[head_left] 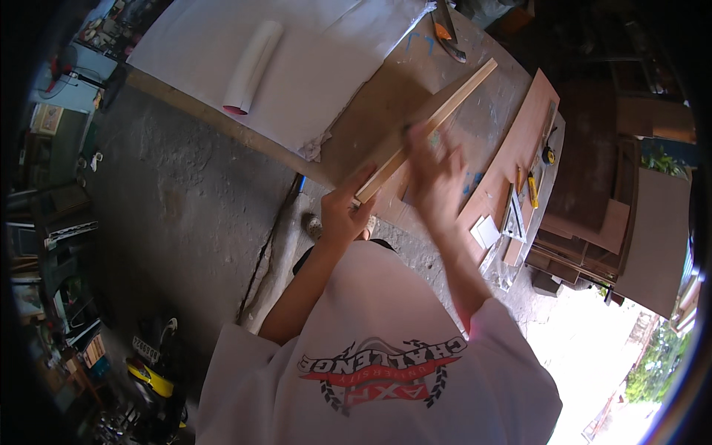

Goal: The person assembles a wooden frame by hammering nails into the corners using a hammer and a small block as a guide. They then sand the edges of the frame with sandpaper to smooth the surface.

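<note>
A flat wooden board (460,96) is tilted up on edge, its pale narrow side facing me, and runs from near my body out over the worktable (386,96). My left hand (345,213) is closed around its near end, with the thumb along the upper side. Over the middle of that pale edge is my right hand (437,174), smeared by motion. A small dark spot shows at its fingertips, too blurred to name. Whether the right hand grips anything I cannot make out.
White sheeting (319,59) with a paper roll (252,70) covers the table's left part. On the right lie a long brown plank (519,141), a yellow cutter knife (532,190), a tape measure (549,155), a set square (513,219) and white cards (486,231). A handsaw (448,38) rests at the far edge.
</note>
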